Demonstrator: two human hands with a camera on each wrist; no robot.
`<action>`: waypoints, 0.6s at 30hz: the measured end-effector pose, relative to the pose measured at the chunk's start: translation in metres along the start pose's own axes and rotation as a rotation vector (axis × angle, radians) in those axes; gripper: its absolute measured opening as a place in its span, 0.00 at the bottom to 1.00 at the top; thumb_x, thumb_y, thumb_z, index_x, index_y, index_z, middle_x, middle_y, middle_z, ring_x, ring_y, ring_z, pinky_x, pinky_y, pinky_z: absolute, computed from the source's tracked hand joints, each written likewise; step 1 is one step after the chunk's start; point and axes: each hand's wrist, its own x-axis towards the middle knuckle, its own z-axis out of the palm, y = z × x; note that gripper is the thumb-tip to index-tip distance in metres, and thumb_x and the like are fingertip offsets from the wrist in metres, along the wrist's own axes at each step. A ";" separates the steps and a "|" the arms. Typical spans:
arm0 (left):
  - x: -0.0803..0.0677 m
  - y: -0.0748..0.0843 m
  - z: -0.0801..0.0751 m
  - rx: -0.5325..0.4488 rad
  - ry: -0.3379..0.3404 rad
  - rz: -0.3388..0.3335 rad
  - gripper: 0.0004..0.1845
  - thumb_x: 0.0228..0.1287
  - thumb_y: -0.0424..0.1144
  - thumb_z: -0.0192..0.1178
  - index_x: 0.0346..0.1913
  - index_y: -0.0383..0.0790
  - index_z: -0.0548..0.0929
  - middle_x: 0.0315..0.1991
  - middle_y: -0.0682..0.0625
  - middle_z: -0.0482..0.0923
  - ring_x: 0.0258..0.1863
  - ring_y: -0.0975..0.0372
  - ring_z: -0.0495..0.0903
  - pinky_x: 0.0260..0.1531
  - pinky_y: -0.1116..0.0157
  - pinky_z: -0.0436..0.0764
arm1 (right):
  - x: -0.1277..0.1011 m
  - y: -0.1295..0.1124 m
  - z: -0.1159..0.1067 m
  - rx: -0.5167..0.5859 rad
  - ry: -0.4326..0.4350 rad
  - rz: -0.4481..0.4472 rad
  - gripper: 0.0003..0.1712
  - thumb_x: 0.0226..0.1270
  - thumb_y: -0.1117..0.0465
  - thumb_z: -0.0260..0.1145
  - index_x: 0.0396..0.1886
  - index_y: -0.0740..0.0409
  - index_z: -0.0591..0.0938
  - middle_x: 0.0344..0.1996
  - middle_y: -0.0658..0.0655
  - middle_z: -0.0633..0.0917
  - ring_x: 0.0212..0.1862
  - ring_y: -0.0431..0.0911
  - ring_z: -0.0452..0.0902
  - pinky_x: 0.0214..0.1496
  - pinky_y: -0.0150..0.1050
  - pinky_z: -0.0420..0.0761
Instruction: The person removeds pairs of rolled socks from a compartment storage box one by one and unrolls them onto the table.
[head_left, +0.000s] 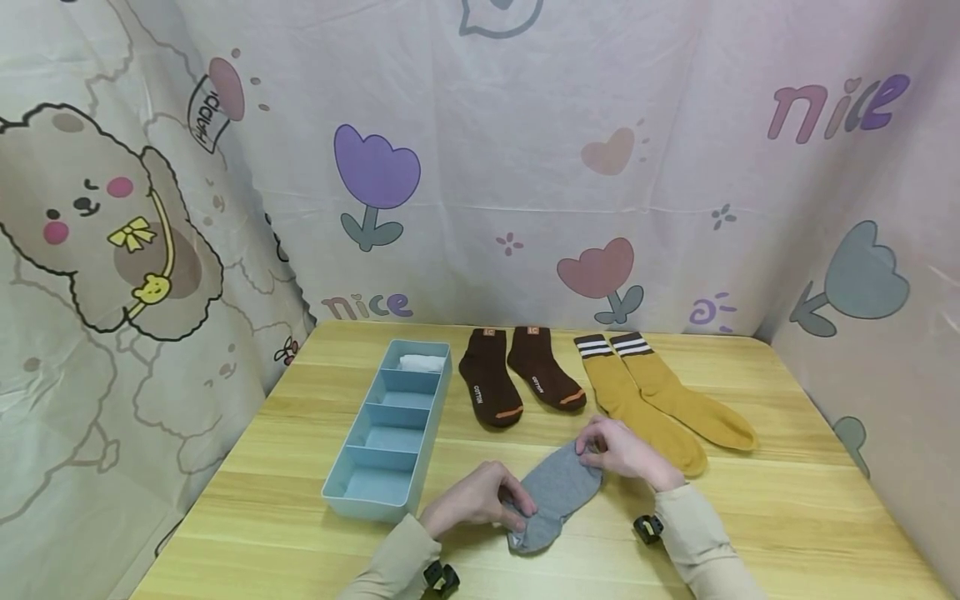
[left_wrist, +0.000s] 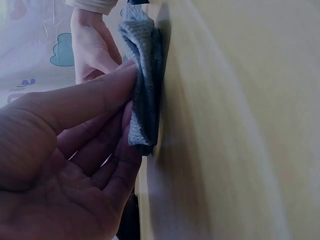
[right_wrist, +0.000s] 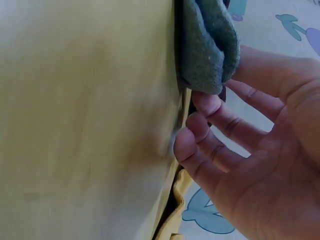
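Note:
A grey sock (head_left: 555, 492) lies slantwise on the table in front of the person, and whether it is one layer or two cannot be told. Its near left end is pinched between the thumb and fingers of the left hand (head_left: 480, 502). At its far right end the right hand (head_left: 621, 452) pinches the edge. In the left wrist view, folded layers of the sock (left_wrist: 145, 85) show beside the left thumb. The right wrist view has the sock's rounded end (right_wrist: 207, 55) between thumb and index finger, the other fingers loosely bent below.
Left of the hands stands a light blue box (head_left: 427, 442) with several compartments; a white rolled cloth (head_left: 422, 363) sits in the farthest one. Two brown socks (head_left: 491, 383) lie behind the grey one. Two yellow socks (head_left: 637, 400) with striped cuffs lie right, close to the right hand.

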 end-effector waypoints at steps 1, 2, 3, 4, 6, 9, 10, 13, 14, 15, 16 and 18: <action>0.000 0.000 0.000 -0.005 0.001 -0.001 0.08 0.47 0.25 0.76 0.31 0.37 0.91 0.31 0.49 0.91 0.29 0.73 0.81 0.35 0.76 0.80 | 0.000 0.000 -0.001 0.002 -0.004 0.000 0.06 0.56 0.68 0.74 0.28 0.55 0.85 0.33 0.52 0.82 0.34 0.38 0.71 0.36 0.32 0.72; 0.000 0.000 0.001 -0.010 0.004 -0.003 0.07 0.48 0.25 0.76 0.31 0.37 0.91 0.30 0.49 0.90 0.28 0.74 0.81 0.34 0.76 0.80 | 0.001 0.000 -0.001 0.004 -0.009 -0.001 0.07 0.55 0.69 0.74 0.28 0.55 0.85 0.33 0.52 0.81 0.34 0.38 0.70 0.36 0.32 0.72; 0.000 0.000 0.001 -0.011 0.008 -0.005 0.06 0.49 0.25 0.75 0.31 0.37 0.91 0.30 0.49 0.90 0.27 0.75 0.80 0.34 0.76 0.80 | 0.001 0.000 -0.001 0.002 -0.011 -0.002 0.07 0.54 0.70 0.74 0.28 0.55 0.84 0.33 0.52 0.81 0.34 0.38 0.71 0.36 0.32 0.72; 0.000 0.000 0.002 -0.012 0.012 -0.007 0.05 0.50 0.26 0.75 0.30 0.37 0.91 0.29 0.50 0.90 0.26 0.75 0.79 0.32 0.76 0.80 | 0.001 -0.001 -0.001 -0.007 -0.012 -0.004 0.08 0.54 0.71 0.73 0.28 0.55 0.84 0.34 0.52 0.81 0.34 0.39 0.71 0.37 0.32 0.73; -0.001 0.001 0.003 -0.013 0.022 -0.009 0.04 0.51 0.27 0.75 0.29 0.38 0.91 0.27 0.51 0.89 0.25 0.76 0.77 0.30 0.76 0.79 | 0.000 -0.001 -0.001 -0.031 -0.007 -0.022 0.10 0.52 0.73 0.72 0.30 0.56 0.84 0.35 0.52 0.81 0.37 0.41 0.74 0.41 0.34 0.76; -0.002 0.002 0.004 0.033 0.039 0.003 0.05 0.49 0.30 0.77 0.28 0.39 0.89 0.25 0.53 0.87 0.24 0.76 0.75 0.31 0.77 0.77 | -0.003 -0.001 -0.001 -0.079 0.001 -0.084 0.17 0.47 0.76 0.70 0.36 0.56 0.83 0.39 0.52 0.83 0.43 0.46 0.78 0.50 0.40 0.81; -0.002 0.002 0.003 0.048 0.044 0.010 0.06 0.47 0.30 0.78 0.28 0.39 0.89 0.25 0.53 0.86 0.25 0.76 0.74 0.31 0.77 0.77 | -0.004 -0.001 -0.001 -0.091 0.004 -0.112 0.20 0.45 0.77 0.69 0.39 0.57 0.83 0.41 0.52 0.83 0.45 0.47 0.79 0.52 0.43 0.82; -0.003 0.003 0.003 0.092 0.052 0.034 0.10 0.44 0.29 0.79 0.30 0.39 0.88 0.27 0.52 0.85 0.27 0.75 0.75 0.34 0.77 0.76 | -0.010 0.000 -0.002 -0.083 0.000 -0.179 0.27 0.42 0.80 0.67 0.44 0.57 0.83 0.43 0.53 0.84 0.47 0.48 0.79 0.52 0.43 0.83; -0.003 0.003 0.002 0.103 0.054 0.042 0.11 0.44 0.28 0.79 0.31 0.39 0.88 0.28 0.52 0.85 0.28 0.74 0.75 0.35 0.77 0.77 | -0.012 0.001 -0.003 -0.062 -0.010 -0.192 0.27 0.42 0.81 0.66 0.45 0.58 0.83 0.42 0.53 0.83 0.45 0.47 0.79 0.50 0.41 0.83; -0.004 0.003 0.002 0.108 0.056 0.053 0.12 0.43 0.27 0.79 0.32 0.38 0.87 0.29 0.51 0.86 0.29 0.73 0.76 0.36 0.76 0.78 | -0.013 0.001 -0.004 -0.045 -0.021 -0.195 0.27 0.42 0.81 0.65 0.45 0.59 0.83 0.42 0.54 0.83 0.43 0.45 0.79 0.47 0.39 0.83; -0.004 0.003 0.001 0.120 0.059 0.055 0.13 0.43 0.27 0.79 0.33 0.39 0.87 0.30 0.51 0.86 0.31 0.73 0.77 0.38 0.75 0.78 | -0.015 0.002 -0.006 -0.026 -0.037 -0.187 0.27 0.42 0.81 0.65 0.45 0.59 0.84 0.41 0.54 0.83 0.41 0.42 0.77 0.44 0.36 0.82; -0.005 0.002 0.000 0.148 0.072 0.068 0.16 0.42 0.27 0.79 0.36 0.39 0.87 0.33 0.51 0.86 0.34 0.71 0.79 0.41 0.74 0.79 | -0.017 0.003 -0.009 0.008 -0.066 -0.165 0.23 0.44 0.80 0.65 0.42 0.61 0.85 0.38 0.54 0.82 0.36 0.39 0.75 0.38 0.32 0.80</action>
